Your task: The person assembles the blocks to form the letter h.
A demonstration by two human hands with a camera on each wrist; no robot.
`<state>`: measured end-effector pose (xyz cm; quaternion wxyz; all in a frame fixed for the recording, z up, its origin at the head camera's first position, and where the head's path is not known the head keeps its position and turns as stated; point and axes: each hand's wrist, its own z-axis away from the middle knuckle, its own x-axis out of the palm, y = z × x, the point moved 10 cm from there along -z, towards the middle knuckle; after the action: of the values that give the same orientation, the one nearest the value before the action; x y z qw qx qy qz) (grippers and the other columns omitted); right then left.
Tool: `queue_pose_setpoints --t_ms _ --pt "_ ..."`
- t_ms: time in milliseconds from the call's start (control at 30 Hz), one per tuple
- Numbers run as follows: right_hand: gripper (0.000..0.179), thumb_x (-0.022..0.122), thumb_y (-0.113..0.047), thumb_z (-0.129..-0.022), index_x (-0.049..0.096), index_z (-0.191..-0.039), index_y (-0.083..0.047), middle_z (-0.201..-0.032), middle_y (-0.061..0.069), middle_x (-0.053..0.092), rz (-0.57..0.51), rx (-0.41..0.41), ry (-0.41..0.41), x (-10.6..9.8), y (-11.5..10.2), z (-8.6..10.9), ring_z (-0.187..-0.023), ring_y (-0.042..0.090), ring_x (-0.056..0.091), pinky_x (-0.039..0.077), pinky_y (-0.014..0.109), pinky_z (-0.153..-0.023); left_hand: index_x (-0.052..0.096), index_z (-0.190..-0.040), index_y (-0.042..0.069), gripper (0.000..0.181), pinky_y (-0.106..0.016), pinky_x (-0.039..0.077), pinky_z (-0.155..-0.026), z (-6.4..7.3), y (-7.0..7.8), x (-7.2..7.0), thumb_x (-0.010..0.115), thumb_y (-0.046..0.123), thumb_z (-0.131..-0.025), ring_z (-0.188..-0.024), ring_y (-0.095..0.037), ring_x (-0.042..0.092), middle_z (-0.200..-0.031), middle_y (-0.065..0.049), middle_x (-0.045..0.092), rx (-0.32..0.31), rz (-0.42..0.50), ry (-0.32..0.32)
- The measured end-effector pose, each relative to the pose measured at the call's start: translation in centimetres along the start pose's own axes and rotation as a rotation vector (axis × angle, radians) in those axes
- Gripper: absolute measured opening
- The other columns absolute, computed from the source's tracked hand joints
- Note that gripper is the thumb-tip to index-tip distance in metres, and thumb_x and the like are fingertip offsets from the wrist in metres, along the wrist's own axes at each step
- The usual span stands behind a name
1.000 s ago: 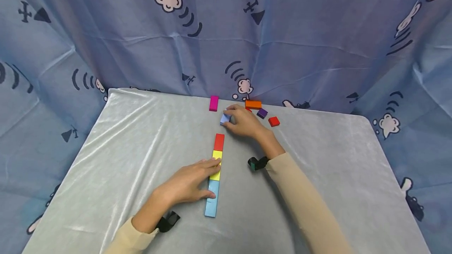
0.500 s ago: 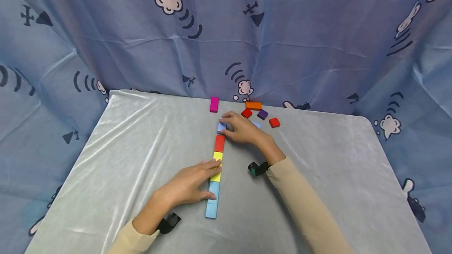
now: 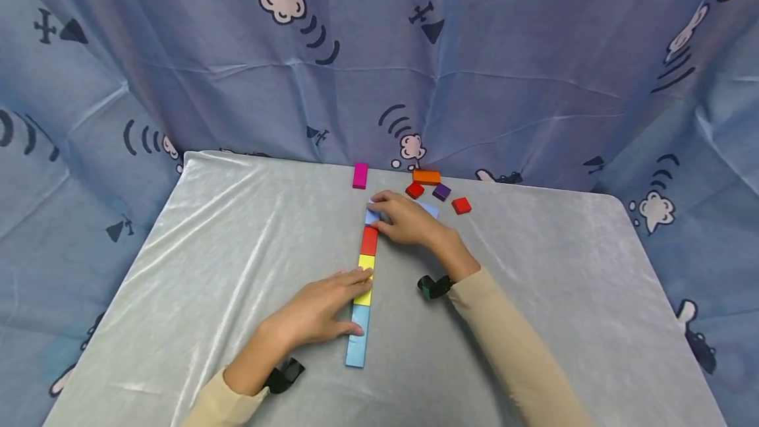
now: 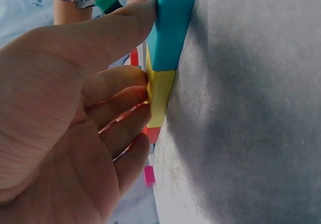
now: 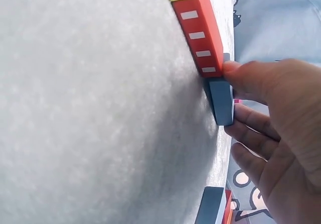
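Observation:
A straight row of blocks runs away from me: a light blue block (image 3: 356, 353) nearest, then a yellow one (image 3: 362, 300), a red one (image 3: 369, 241) and a periwinkle-blue block (image 3: 371, 217) at the far end. My left hand (image 3: 311, 308) lies along the row's left side, its extended fingers on the yellow block and thumb on the light blue one. With thumb and fingertips, my right hand (image 3: 409, 219) pinches the periwinkle block. In the right wrist view that block (image 5: 222, 101) sits end to end with the red block (image 5: 198, 38), which has white squares on its side.
Toward the back edge stand a magenta block (image 3: 360, 176), an orange block (image 3: 426, 177), a small red block (image 3: 414, 190), a purple block (image 3: 441, 192) and another red block (image 3: 461, 205). A second blue block (image 3: 429, 208) is partly hidden behind my right hand.
My right hand has brought the periwinkle block slightly left and nearer, from apart to the red block's far end. The left hand has stayed in place on the row.

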<state>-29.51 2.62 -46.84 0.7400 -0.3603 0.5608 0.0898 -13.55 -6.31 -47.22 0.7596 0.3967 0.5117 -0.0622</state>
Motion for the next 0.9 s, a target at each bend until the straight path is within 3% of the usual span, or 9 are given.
queue_pose_setpoints --t_ms 600,900 --pt "0.047 0.064 -0.021 -0.105 0.059 -0.149 -0.005 -0.155 0.016 0.058 0.078 -0.021 -0.024 1.1 -1.1 0.9 -0.145 0.034 0.054 0.044 0.049 -0.125 0.055 -0.154 0.005 0.077 -0.044 0.038 -0.13 0.5 0.1 0.6 0.086 0.034 -0.089 -0.156 -0.025 0.044 -0.168 -0.007 0.045 -0.017 0.024 -0.008" --pt "0.048 0.068 -0.023 -0.104 0.061 -0.148 -0.006 -0.156 0.014 0.058 0.008 -0.002 0.022 0.4 -0.2 1.0 -0.147 0.032 0.053 0.045 0.049 -0.125 0.055 -0.154 0.005 0.077 -0.043 0.039 -0.128 0.2 0.2 0.0 0.085 0.035 -0.09 -0.156 -0.025 0.045 -0.168 -0.006 0.046 -0.002 0.004 0.015"
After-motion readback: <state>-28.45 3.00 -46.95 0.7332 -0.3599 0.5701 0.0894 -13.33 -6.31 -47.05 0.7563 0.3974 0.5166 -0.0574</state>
